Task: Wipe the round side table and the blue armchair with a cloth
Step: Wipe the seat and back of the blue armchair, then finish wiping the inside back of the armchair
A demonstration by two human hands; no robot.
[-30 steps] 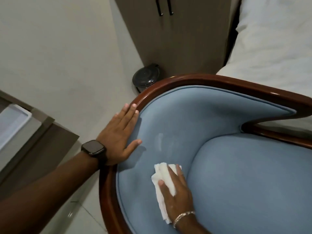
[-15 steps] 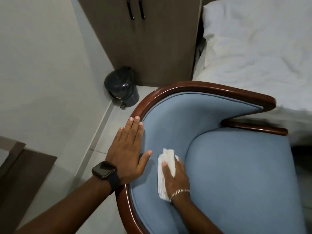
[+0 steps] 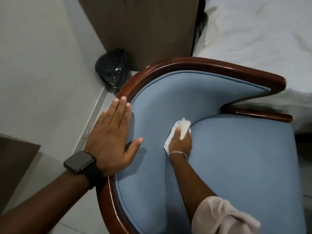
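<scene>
The blue armchair (image 3: 236, 166) fills the middle and right of the head view, its padded back framed by a dark polished wooden rim (image 3: 202, 65). My right hand (image 3: 181, 141) presses a crumpled white cloth (image 3: 183, 126) into the crease where the blue backrest meets the seat cushion. My left hand (image 3: 113, 132), with a black watch on the wrist, lies flat and spread on the left part of the wooden rim and backrest edge, holding nothing. The round side table is not in view.
A small dark pedal bin (image 3: 112, 68) stands on the floor behind the chair, against a brown wardrobe (image 3: 143, 27). A bed with white sheets (image 3: 261, 39) is close on the right. A dark furniture corner (image 3: 13, 157) juts in at the left. Grey wall (image 3: 42, 56) on the left.
My right hand has slid the cloth from the left inner backrest rightward and deeper along the seat crease. My left hand stays flat on the rim. The view has shifted.
</scene>
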